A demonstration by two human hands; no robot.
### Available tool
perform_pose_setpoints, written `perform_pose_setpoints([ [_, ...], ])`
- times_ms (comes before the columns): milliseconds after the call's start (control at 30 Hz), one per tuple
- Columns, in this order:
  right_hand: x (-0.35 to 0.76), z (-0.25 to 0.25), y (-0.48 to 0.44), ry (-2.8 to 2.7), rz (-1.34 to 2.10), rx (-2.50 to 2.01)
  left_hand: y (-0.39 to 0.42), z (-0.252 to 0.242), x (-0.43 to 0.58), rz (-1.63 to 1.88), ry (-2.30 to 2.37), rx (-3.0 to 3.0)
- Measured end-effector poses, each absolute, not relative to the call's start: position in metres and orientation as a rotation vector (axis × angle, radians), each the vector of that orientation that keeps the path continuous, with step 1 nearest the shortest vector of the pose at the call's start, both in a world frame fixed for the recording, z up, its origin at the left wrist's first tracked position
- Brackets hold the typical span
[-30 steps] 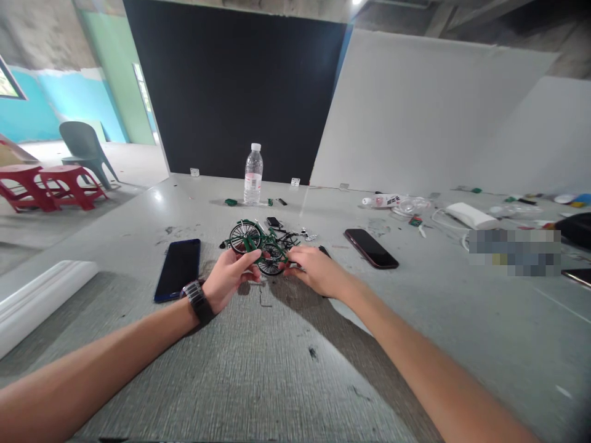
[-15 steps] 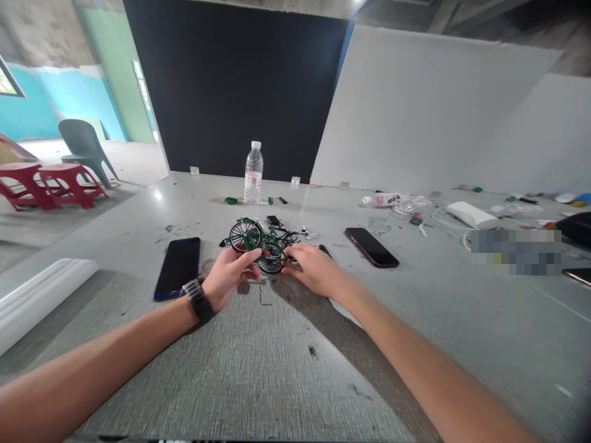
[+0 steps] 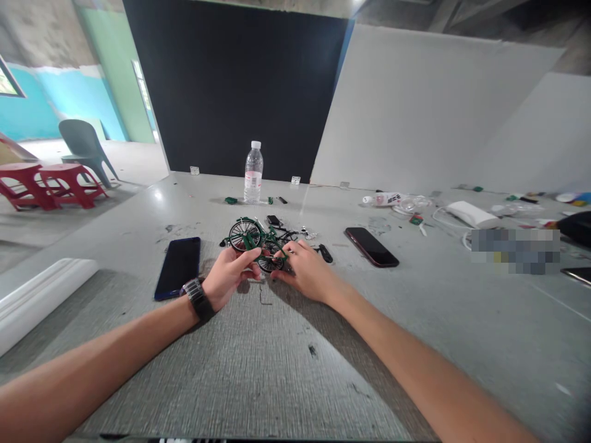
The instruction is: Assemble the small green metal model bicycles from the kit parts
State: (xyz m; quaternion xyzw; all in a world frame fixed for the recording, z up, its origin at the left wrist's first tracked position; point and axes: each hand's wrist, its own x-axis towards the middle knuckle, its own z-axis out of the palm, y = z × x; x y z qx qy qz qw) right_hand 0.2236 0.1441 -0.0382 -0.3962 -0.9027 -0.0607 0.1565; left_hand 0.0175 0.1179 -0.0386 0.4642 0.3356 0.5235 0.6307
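A green model bicycle point(image 3: 247, 236) with black spoked wheels is tilted between my hands above the table. My left hand point(image 3: 232, 267), with a dark watch on the wrist, grips its frame between thumb and fingers. At the lower wheel, my right hand point(image 3: 305, 269) has thumb and fingers closed around the edge of the wheel and frame; its exact hold is partly hidden. Behind the bicycle lie small black parts point(image 3: 289, 234) and silver parts point(image 3: 310, 234). A thin L-shaped hex key point(image 3: 264, 299) rests on the table just in front.
A blue-edged phone point(image 3: 178, 269) lies left and a dark phone point(image 3: 372, 247) right. The water bottle point(image 3: 253, 175) stands behind, near small green pieces point(image 3: 231, 200). A long white object point(image 3: 44, 298) is at far left. Right of centre are plastic packaging point(image 3: 406, 203) and a white box point(image 3: 473, 215).
My right hand has shifted slightly left along the lower wheel, uncovering a black part to its right. My left hand and the bicycle have stayed nearly still.
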Motion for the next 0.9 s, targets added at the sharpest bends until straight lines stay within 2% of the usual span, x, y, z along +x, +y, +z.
perform_pose_setpoints([
  [667, 0.256, -0.028, 0.159, -2.522, -0.081, -1.317, 0.117, -0.036, 0.018, 1.209, 0.755, 1.037],
  [900, 0.249, -0.016, 0.153, -2.473, 0.054, -1.101, 0.115, -0.034, 0.018, 1.184, 0.768, 1.055],
])
